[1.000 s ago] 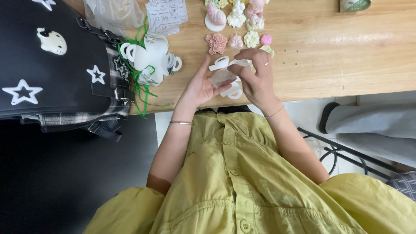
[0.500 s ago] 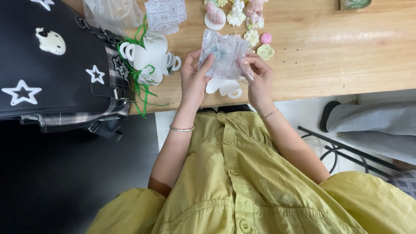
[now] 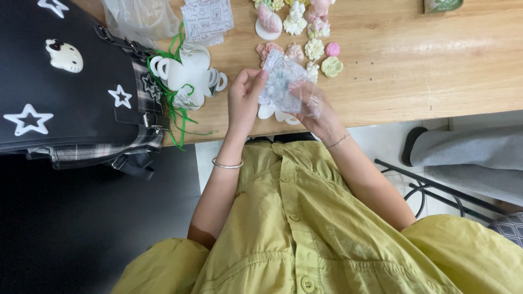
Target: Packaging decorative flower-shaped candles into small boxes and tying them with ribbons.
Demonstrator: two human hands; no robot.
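Small clear plastic bag [image 3: 280,83] held above bench [image 3: 414,76] edge, pinched between left hand [image 3: 243,100] and right hand [image 3: 313,106], both closed on it. Judged light, crinkly, slippery; best gripped at edges. Pastel flower pieces [image 3: 316,50] beyond, apart.

Left hand [image 3: 243,100]: my fingers pinched, palm turned inward.
Right hand [image 3: 316,109]: my fingers curled, pinching too.

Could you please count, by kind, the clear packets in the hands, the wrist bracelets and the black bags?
Clear packet, between left hand and right hand: 1
Bracelets, silver bangle and thin chain: 2
Black bag: 1
Total: 4
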